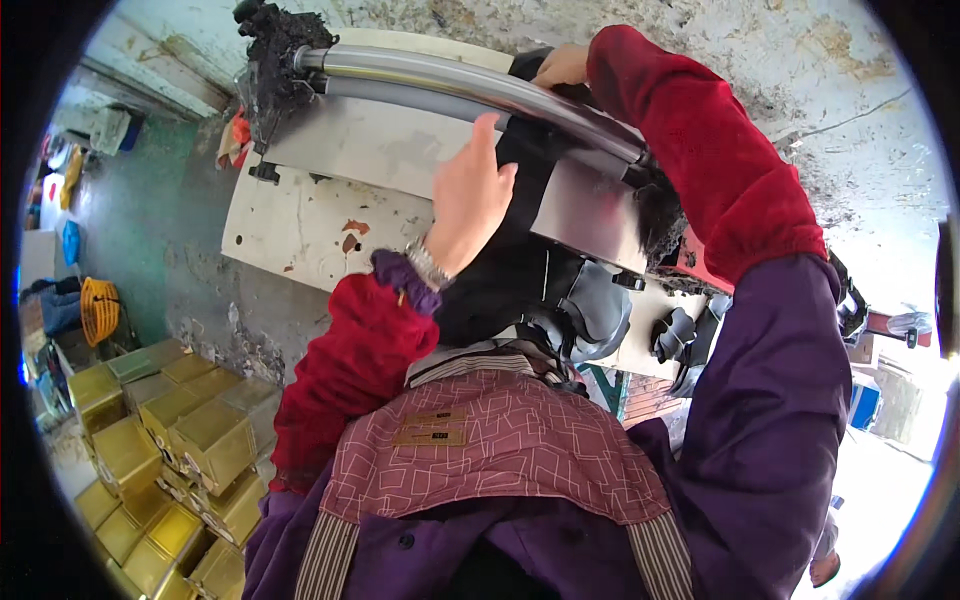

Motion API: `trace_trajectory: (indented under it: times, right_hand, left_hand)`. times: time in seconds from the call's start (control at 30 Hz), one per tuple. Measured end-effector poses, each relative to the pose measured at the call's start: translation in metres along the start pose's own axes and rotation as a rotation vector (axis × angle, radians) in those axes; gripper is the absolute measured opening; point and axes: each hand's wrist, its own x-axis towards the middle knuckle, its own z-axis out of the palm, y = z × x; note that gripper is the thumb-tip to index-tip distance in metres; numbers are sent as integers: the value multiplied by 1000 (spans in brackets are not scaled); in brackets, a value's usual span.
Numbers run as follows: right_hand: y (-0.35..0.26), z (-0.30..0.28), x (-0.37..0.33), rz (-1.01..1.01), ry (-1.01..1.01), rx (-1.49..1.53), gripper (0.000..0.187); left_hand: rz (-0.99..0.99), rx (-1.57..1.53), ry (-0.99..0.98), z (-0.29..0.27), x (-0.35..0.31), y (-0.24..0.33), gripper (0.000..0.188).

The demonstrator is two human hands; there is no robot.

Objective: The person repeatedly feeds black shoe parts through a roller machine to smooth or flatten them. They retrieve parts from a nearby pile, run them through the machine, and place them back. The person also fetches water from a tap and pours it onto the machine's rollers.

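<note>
Across the far side of the head view lies a shiny metal roller (430,72), with a black sheet (490,290) spread from it toward the near side. The left hand (468,205) is just near of the roller, its grip loosely spread, visibly holding nothing. Beyond the roller, the right hand (563,66) is at dark material (528,64); I cannot tell whether its grip is closed.

Stacked gold tins (214,440); orange basket (99,311) near them; blue box (864,405) far right
</note>
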Motion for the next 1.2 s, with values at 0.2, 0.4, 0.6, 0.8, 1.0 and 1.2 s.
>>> trace_trajectory:
  times: [0.2,0.4,0.6,0.8,1.0,1.2]
  right_hand:
    - [-26,-60,-42,33,62,-132,43]
    - [-38,-120,-124,-78,342,-437,32]
    - [-116,-153,-198,-238,500,-228,25]
    - [-86,-158,-220,-376,621,718,43]
    - [-59,-105,-246,-141,769,737,44]
    - [-63,-32,-231,-135,833,721,46]
  left_hand:
    - [325,55,216,-19,-10,-6,60]
    - [461,-122,396,-14,75,27,63]
    - [407,-581,-59,-60,129,66,29]
    - [477,-520,64,-149,82,110,25]
    - [648,-1043,-181,-176,48,174,23]
    - [477,-1127,-128,-136,15,155,15]
